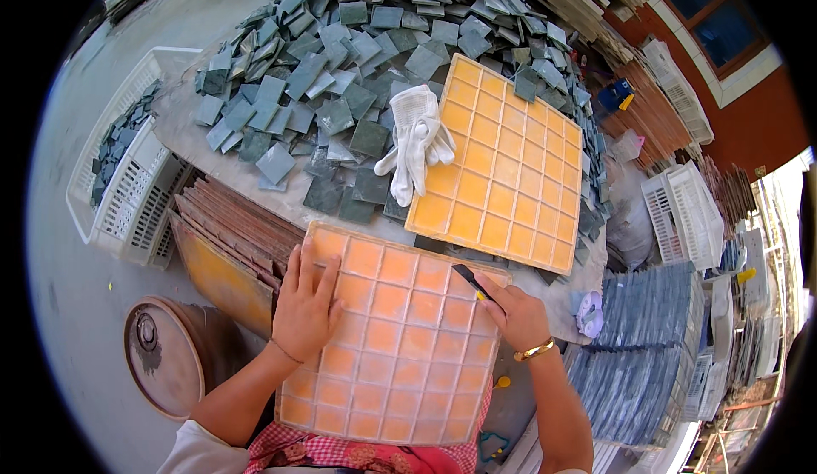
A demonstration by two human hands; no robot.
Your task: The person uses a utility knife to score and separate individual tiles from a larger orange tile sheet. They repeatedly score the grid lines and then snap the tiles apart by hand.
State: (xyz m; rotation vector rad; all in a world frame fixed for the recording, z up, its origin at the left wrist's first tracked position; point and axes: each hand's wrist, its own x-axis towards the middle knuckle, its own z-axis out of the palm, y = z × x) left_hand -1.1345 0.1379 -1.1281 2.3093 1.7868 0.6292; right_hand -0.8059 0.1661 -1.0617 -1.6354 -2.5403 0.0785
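Observation:
A square orange grid mould [391, 304] with pale raised lines leans in front of me, its upper edge by the table's near edge. My left hand [305, 299] lies on its upper left part, fingers stretched out and resting on the surface. At the upper right corner, my right hand [513, 314] is closed round a slim black-and-yellow tool that looks like a utility knife [466, 278]; its dark end points up and left over the mould. A second grid mould, yellow [502, 172], lies on the table behind. White work gloves [417, 142] rest across its left edge.
Grey-green stone tiles [340, 74] are heaped on the table [247, 186]. White crates [140, 189] stand at left, above a brown drum [166, 355]. Several boards [225, 244] lean under the table. Stacked bluish tile sheets [638, 355] stand at right, near a roll of tape [589, 314].

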